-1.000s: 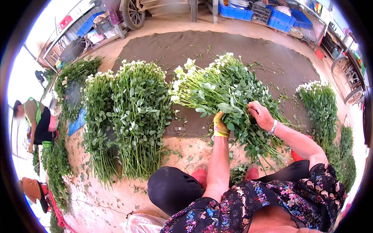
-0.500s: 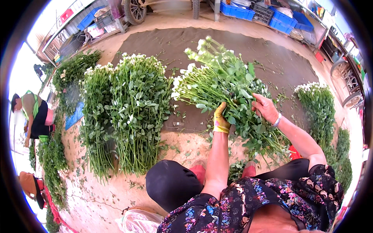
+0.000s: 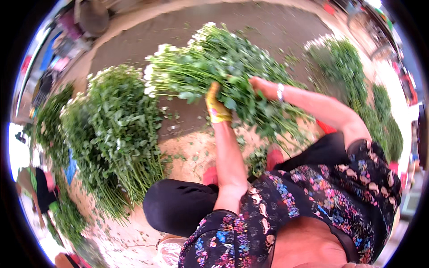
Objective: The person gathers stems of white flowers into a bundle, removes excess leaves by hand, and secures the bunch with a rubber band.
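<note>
Bundle of white-flowered green stems (image 3: 214, 67) lies lengthwise left to right, blossoms leftward, left hand (image 3: 216, 105) in yellow glove clasping mid-stem, right hand (image 3: 263, 87) buried in foliage, grip undeterminable.

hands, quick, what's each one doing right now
Left hand, in a yellow glove: closed around the stems of the bunch of greens.
Right hand: on the same bunch, fingers buried in the leaves; grip cannot be told.
</note>
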`<state>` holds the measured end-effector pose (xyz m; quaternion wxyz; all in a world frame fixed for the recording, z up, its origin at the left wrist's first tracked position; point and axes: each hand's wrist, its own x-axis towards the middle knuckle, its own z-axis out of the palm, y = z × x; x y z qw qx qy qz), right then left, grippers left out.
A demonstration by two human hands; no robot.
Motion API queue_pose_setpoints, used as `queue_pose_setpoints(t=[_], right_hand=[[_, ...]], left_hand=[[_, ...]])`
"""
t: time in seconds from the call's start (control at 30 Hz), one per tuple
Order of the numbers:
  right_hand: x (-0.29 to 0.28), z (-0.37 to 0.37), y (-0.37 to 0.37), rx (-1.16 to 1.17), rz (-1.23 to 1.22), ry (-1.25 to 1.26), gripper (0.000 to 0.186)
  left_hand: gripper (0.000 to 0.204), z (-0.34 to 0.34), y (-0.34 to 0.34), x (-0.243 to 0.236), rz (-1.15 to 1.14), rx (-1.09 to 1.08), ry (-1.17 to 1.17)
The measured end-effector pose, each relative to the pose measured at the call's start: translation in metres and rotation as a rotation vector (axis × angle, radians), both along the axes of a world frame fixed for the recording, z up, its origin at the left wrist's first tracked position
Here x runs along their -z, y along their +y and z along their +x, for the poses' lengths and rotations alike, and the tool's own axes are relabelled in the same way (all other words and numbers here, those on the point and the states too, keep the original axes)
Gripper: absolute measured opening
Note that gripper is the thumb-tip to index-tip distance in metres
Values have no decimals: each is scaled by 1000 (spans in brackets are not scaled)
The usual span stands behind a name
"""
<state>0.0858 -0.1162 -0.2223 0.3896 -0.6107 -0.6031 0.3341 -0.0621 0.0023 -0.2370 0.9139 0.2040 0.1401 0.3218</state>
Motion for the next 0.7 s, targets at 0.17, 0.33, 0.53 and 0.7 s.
queue_pose_setpoints(t=[0.17, 0.33, 0.53, 0.7], right_hand=[[-37, 32, 7, 78, -132, -490, 39], [-84, -5, -5, 130, -360, -328, 90], [-25, -16, -26, -81, -460, -235, 100], [48, -1, -41, -41, -584, 290, 74]], left_hand=[[45, -1, 23, -9, -98, -28, 171], [39, -9, 55, 25, -163, -52, 101], [40, -11, 52, 28, -250, -77, 315], [40, 4, 45, 37, -236, -266, 553]])
